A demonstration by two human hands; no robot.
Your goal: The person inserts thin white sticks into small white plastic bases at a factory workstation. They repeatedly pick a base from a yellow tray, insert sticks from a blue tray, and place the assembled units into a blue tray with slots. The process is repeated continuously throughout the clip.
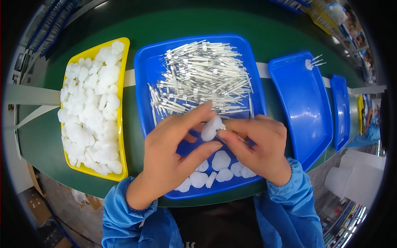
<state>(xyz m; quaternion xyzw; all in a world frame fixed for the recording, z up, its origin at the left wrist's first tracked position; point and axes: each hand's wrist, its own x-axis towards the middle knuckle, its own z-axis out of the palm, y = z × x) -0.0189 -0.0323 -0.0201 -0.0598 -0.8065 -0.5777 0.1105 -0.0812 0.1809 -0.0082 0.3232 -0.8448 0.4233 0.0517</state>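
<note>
Over the middle blue tray (140, 74), my left hand (167, 144) holds a white scalloped plastic disc (210, 129) between thumb and fingers, its face tilted. My right hand (264, 142) pinches thin white rods (247, 143) against the disc's right side; how many, and whether their ends sit in it, I cannot tell. Behind my hands lies a heap of slim white rods with dark metallic ends (202, 74). Several loose white discs (221, 160) rest along the tray's near side, partly under my hands.
A yellow tray (123, 82) heaped with white discs stands at the left. On the right, a blue tray (304, 107) bears a disc with rods stuck in it (314, 63) at its far corner. Beyond is a narrower blue tray (340, 111). All stand on a green table (178, 22).
</note>
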